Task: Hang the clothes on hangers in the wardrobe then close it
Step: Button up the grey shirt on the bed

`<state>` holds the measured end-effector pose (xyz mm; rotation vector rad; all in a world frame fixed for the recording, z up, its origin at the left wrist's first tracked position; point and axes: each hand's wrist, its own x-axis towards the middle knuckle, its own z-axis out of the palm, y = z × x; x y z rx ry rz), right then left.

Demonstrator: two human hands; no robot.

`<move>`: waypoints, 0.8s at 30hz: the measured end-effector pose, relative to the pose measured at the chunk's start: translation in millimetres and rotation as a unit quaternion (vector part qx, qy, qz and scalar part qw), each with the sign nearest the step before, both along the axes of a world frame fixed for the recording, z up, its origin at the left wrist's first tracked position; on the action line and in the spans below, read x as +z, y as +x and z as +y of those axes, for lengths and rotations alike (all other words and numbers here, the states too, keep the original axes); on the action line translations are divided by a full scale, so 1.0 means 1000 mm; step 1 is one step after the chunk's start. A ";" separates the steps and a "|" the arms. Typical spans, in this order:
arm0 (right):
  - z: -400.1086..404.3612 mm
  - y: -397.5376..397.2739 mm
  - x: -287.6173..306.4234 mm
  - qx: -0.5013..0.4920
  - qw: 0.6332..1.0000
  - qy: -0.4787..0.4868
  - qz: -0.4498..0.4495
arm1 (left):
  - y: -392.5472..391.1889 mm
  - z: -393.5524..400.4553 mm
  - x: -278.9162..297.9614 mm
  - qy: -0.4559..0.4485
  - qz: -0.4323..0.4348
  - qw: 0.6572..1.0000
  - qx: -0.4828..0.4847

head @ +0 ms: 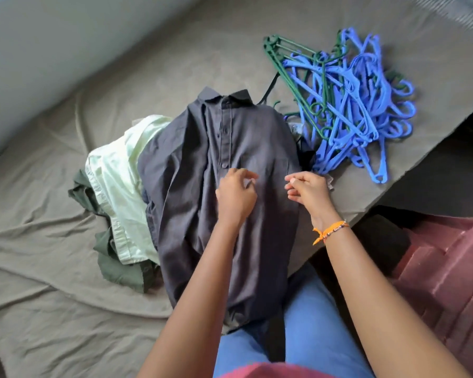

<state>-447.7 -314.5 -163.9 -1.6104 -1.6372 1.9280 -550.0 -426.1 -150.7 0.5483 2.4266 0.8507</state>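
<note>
We stood at the lower right of the frame, over a bed [52,268] covered in a grey-brown sheet, with the job barely begun. A dark grey shirt [202,159] lay spread face up in the middle of the frame, collar toward the top, on a small pile of other clothes: a pale green shirt [115,170] and a dark green garment [115,268] showed from under its left side. No hanger was in any of them yet.

Our left hand [235,197] rested on the shirt front by the button strip, fingers curled as if pinching the cloth or a button, though we could not tell exactly what that grip held. Our right hand [306,189], with an orange band at the wrist, hovered just beside it with fingers curled in; whether it pinched fabric we could not tell.

The hangers [347,110], blue and green, lay tangled at the upper right, near the shirt's shoulder. By our reckoning every garment was left to hang; no wardrobe was in view.
</note>
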 end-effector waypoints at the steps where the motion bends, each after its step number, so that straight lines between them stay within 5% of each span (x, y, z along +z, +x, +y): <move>1: 0.016 -0.006 -0.004 -0.001 1.000 0.005 -0.008 | -0.005 0.012 -0.001 0.013 0.015 0.999 0.026; 7: 0.097 -0.063 -0.026 0.074 0.995 0.056 -0.021 | -0.045 0.074 -0.010 -0.111 0.034 0.981 0.158; 13: 0.198 -0.074 -0.065 0.057 0.950 0.249 -0.181 | -0.065 0.115 -0.027 -0.201 0.072 0.968 0.134; 19: 0.258 -0.114 -0.102 0.160 0.927 0.281 -0.192 | -0.061 0.131 -0.036 -0.206 0.128 0.965 0.100; 24: 0.278 -0.155 -0.124 0.129 0.920 0.254 -0.270 | -0.057 0.131 -0.046 -0.213 0.157 0.962 0.063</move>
